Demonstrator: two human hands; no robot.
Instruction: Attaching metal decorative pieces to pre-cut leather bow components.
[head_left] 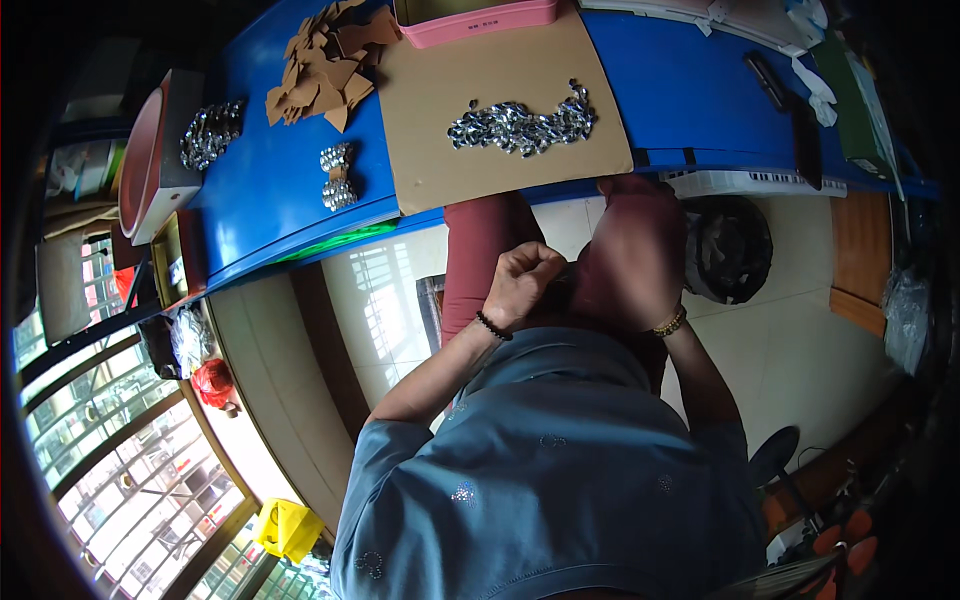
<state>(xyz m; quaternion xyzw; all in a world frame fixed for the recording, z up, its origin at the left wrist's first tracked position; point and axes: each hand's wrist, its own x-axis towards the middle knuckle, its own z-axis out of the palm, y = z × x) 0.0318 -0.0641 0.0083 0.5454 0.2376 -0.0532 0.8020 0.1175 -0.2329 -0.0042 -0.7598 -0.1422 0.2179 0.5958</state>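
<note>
Silvery strands (525,130) are spread on a cardboard sheet (425,150) laid over the blue desk (640,90), while the left hand (522,280) is held curled by the maroon trousers (485,230).

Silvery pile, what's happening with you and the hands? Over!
Left hand curled, contents hidden. Right hand too blurred to read. Silvery pile on cardboard, neither hand touching it. Nothing seen covering it.

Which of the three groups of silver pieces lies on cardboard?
The wide loose heap, on the brown cardboard sheet; the small bundle and the far-left heap both lie on the blue tabletop.
</note>
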